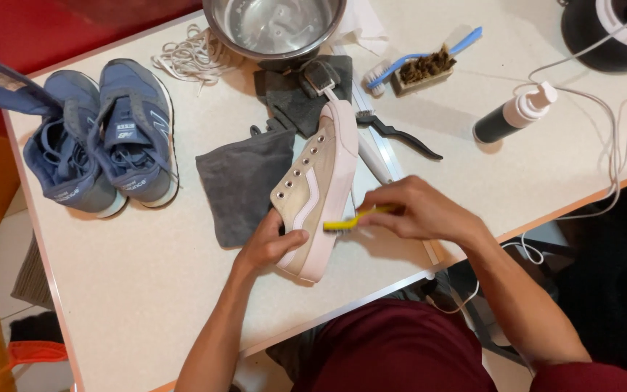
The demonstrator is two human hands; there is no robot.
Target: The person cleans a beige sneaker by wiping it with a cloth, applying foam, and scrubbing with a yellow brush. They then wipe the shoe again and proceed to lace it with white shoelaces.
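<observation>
Your left hand [268, 243] grips the heel end of the beige sneaker [316, 187], which points away from you on the table, while your right hand [416, 210] pinches a yellow brush [350, 221] against its side.

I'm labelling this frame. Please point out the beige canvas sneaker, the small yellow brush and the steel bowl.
beige canvas sneaker [312, 181], head view, on its side panel.
small yellow brush [342, 224], head view, on its bristle head.
steel bowl [215, 25], head view, on its left rim.

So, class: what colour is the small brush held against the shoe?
Yellow brush, in the right hand; head view.
</observation>
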